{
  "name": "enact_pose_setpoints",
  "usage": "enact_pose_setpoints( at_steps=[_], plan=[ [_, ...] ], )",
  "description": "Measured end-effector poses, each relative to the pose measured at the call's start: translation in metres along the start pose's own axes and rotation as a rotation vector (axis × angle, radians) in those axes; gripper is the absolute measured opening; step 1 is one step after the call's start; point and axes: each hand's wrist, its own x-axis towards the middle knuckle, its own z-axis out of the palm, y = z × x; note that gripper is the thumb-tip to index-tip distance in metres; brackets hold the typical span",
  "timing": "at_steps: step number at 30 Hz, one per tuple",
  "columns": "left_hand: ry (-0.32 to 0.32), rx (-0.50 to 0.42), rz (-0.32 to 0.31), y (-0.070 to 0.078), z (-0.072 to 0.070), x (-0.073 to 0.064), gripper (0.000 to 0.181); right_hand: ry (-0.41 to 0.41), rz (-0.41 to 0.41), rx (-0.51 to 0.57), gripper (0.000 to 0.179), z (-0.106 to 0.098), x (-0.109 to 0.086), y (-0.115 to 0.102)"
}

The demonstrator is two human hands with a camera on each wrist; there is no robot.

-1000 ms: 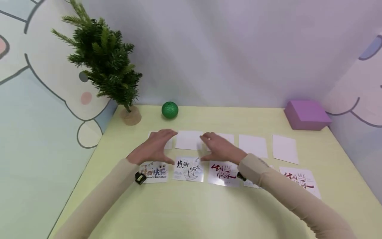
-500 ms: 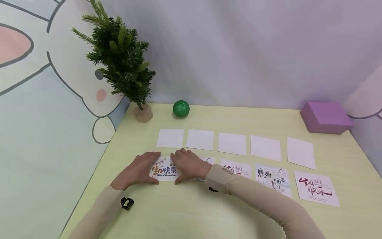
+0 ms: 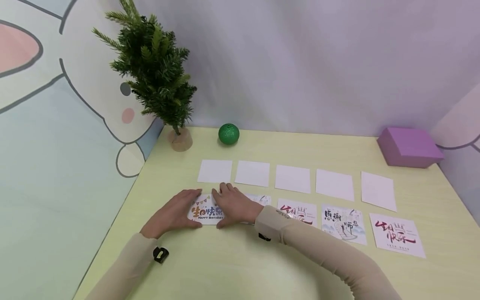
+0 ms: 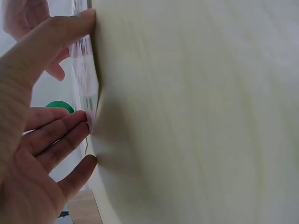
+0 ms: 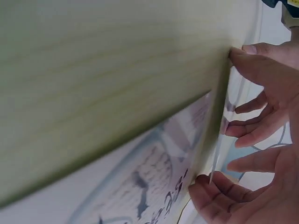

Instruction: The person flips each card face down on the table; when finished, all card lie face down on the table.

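Observation:
A Happy Birthday card (image 3: pixel 207 211) lies at the left end of the front row of printed cards, in the head view. My left hand (image 3: pixel 170 213) is at its left side, thumb near the near edge and fingertips by the far left corner. My right hand (image 3: pixel 237 206) is at its right side, thumb and fingers spread across it, covering part of the card next to it. The left wrist view shows the card (image 4: pixel 86 77) edge-on, with fingertips touching its corner. In the right wrist view, fingertips meet the far edge of the card (image 5: pixel 219 140). No firm grip shows.
Several printed cards, including a red-lettered one (image 3: pixel 397 234), continue the front row rightward. Behind them runs a row of blank white cards (image 3: pixel 292 179). At the back stand a small tree (image 3: pixel 161 75), a green glittery ball (image 3: pixel 228 134) and a purple box (image 3: pixel 410 146).
Both hands have come from above the cards down to the leftmost birthday card, the right hand crossing leftward. Since half a second ago they have barely moved.

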Motion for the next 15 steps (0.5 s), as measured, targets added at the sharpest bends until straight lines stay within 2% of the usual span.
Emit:
enact_pose_setpoints(
  at_steps=[5,10,15],
  plan=[
    [0.038,-0.019,0.039,0.008,-0.001,0.005,0.101,0.081,-0.014,-0.005,0.114,-0.001,-0.001,-0.001],
    [0.083,-0.054,0.141,0.024,-0.003,0.015,0.094,0.222,-0.072,-0.053,0.12,-0.01,-0.005,-0.003],
    [0.1,-0.025,0.164,0.03,-0.006,0.016,0.1,0.258,-0.086,-0.018,0.123,-0.017,-0.01,0.0]
  ],
)
